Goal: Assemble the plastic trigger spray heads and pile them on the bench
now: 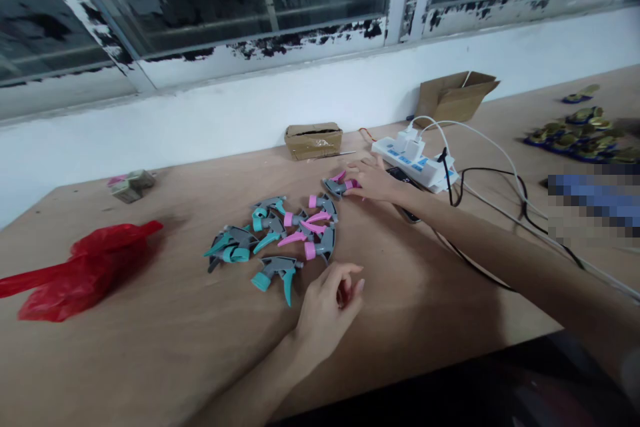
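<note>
At the far side of a group of trigger spray heads, my right hand has its fingers closed at the pink collar of a grey-and-pink trigger spray head. Several more grey heads lie loosely together: some with pink collars and levers, like the pink spray head, others teal, like the teal spray head. Just in front of them my left hand hovers, fingers loosely curled, thumb apart from the index finger, nothing visible in it.
A white power strip with plugs and cables lies beside a dark phone, partly under my right arm. Along the wall are a small cardboard box and an open carton. A red plastic bag lies left; gold-and-blue pieces lie right.
</note>
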`<state>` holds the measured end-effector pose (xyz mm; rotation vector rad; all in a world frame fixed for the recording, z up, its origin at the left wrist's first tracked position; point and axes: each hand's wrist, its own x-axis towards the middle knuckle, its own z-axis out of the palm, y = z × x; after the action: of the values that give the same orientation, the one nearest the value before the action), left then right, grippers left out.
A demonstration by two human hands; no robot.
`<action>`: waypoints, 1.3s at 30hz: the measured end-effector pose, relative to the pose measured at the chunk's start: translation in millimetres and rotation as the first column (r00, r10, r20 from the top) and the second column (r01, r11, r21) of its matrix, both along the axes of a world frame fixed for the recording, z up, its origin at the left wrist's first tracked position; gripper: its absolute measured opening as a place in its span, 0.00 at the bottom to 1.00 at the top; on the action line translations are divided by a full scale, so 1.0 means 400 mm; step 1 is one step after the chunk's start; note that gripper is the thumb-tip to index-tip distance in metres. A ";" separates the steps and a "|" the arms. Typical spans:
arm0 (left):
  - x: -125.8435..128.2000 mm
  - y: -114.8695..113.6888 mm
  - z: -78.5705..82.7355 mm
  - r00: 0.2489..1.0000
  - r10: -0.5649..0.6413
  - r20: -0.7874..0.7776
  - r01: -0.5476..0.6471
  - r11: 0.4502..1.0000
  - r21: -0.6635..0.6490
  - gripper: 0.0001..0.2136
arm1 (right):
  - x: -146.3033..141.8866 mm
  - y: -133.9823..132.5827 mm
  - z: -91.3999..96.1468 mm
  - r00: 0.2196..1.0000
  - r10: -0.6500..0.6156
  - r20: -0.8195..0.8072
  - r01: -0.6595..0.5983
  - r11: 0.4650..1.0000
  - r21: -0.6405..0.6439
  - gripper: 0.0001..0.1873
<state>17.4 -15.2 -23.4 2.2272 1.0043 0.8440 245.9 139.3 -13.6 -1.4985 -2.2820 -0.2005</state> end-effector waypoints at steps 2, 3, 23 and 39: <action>0.000 0.000 0.000 1.000 -0.003 0.004 0.003 1.000 0.005 0.06 | -0.002 -0.003 0.005 0.999 -0.007 -0.043 0.007 1.000 0.002 0.11; 0.000 -0.001 0.000 1.000 -0.007 0.006 0.007 1.000 0.007 0.07 | -0.002 -0.009 0.010 0.997 -0.010 -0.070 0.010 1.000 0.003 0.12; 0.001 -0.001 0.025 0.993 0.106 0.057 -0.098 0.987 -0.125 0.06 | -0.074 -0.360 -0.020 0.941 0.142 -0.308 -0.166 0.985 -0.051 0.15; -0.009 0.035 0.034 0.999 -0.036 -0.032 0.027 0.966 -0.257 0.09 | -0.098 -0.411 -0.064 0.830 0.335 -0.446 -0.376 0.927 -0.002 0.15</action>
<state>13.7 -1.0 -9.8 2.0381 1.0296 0.6230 206.7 -25.3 -39.0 -0.9918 -2.1555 0.3240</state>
